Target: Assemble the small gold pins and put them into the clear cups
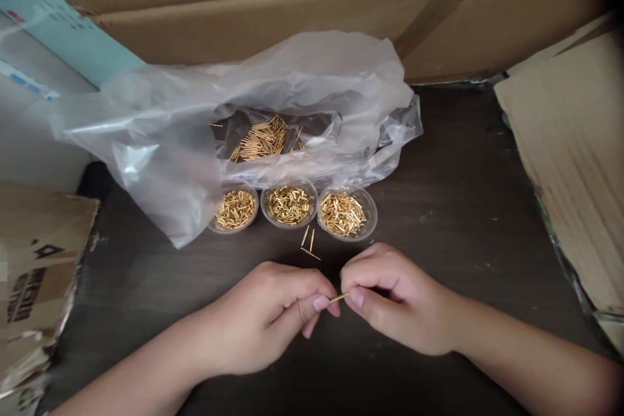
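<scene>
Between my two hands is a thin gold-coloured metal pin (pixel 338 298), held level just above the dark table. My left hand (pixel 273 315) pinches one end with thumb and forefinger. At the other end, the thumb and forefinger of my right hand (pixel 404 299) are closed on it. Beyond my hands lie three loose gold pins (pixel 312 240) on the table. Three round clear tubs stand in a row: the left tub (pixel 236 210) and middle tub (pixel 288 205) hold short gold pieces, and the right tub (pixel 344 214) holds longer ones.
Behind the tubs an open clear plastic bag (pixel 312 71) contains a heap of long gold pins (pixel 263 138). Cardboard (pixel 273 19) walls off the back. More cardboard stands at the right (pixel 570 162) and a torn box (pixel 43 260) at the left. The dark table (pixel 453 208) lies between.
</scene>
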Demonstrator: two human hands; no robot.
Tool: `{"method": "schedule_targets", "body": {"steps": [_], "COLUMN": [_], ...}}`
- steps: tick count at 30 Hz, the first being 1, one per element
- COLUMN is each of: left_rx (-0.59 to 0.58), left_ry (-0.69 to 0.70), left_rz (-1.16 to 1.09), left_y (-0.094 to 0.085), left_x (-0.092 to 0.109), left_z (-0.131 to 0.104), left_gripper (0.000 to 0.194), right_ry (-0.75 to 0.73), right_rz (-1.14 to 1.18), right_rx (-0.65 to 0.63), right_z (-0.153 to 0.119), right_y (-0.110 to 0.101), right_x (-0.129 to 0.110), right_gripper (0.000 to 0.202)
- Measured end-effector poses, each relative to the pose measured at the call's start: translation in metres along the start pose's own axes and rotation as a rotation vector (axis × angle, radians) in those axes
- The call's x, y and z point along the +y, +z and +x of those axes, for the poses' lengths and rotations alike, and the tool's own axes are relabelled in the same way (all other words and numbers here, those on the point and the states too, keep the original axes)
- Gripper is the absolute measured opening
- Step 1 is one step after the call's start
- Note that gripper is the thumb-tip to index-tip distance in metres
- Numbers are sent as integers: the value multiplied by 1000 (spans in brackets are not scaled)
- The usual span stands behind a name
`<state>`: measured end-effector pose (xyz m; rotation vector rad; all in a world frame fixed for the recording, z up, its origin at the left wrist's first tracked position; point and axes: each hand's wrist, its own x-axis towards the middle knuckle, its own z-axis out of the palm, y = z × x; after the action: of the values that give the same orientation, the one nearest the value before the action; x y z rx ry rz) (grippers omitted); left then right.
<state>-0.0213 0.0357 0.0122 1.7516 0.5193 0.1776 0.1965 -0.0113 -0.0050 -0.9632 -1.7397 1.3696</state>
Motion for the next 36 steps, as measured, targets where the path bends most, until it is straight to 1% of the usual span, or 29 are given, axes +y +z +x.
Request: {"method": "schedule_targets", "body": {"steps": [19, 29, 33, 36], "left_rx": [5, 5, -4, -31], "left_ry": [36, 40, 69, 101], "left_rz": [21, 49, 107, 139], "left_y": [0, 0, 0, 1], "left_x": [0, -2, -3, -3], "left_z": [0, 0, -1, -2], "left_gripper": [25, 23, 20, 23], "right_ry": [-6, 15, 14, 13], "right_rz": [-28, -33, -37, -46], "right_rx": [-14, -31, -36, -38], "right_z": [-2, -5, -4, -4], "right_y": [1, 0, 1, 1], "right_x": [-2, -1, -1, -2], "right_gripper": [25, 21, 22, 22]}}
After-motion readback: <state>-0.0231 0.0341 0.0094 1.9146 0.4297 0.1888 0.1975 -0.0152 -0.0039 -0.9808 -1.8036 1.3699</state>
